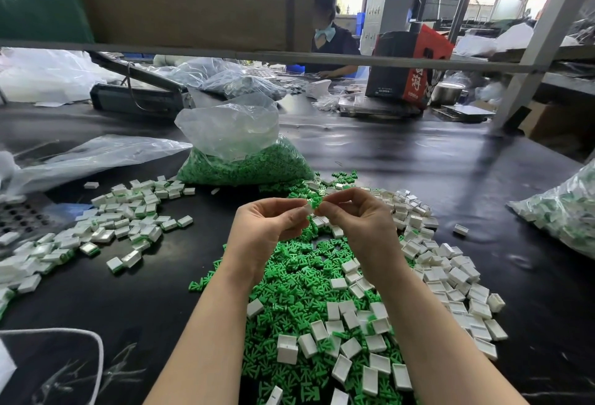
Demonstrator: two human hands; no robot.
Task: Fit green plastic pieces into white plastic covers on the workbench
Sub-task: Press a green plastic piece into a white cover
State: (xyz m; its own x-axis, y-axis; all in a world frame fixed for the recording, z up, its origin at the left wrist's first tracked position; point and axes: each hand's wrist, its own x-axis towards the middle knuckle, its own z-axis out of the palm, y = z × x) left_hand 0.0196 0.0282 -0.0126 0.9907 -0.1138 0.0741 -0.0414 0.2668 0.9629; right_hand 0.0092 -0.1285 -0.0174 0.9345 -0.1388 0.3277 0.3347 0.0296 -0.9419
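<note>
Head view looks down at two bare hands held up over a black desk [450,163]. Left hand [267,227] pinches one white cover [308,211] with its fingertips. Right hand [357,214] pinches one green piece [315,202] and holds it right against the cover. Both grips are closed tight on these small parts. The hands are lifted close to the eyes, I think, so the tiny piece can be lined up with the open side of the cover. It does not look pushed all the way in yet.

Below the hands lies a big green pile [289,282] of loose pieces, kept near so the right hand can grab the next one fast. Loose white covers [450,279] lie on the right and on top of the green pile, easy to reach too. There are far too many of both to count.

On the left sits a spread of done covers [128,227] with green showing at their edges. It looks like finished ones get put there, away from the loose parts, so they do not mix.

One bag of green pieces [244,160] stands open at the far side, likely for refills. One more bag [566,211] with white and green parts lies far right. One other person [331,34] sits far away.
</note>
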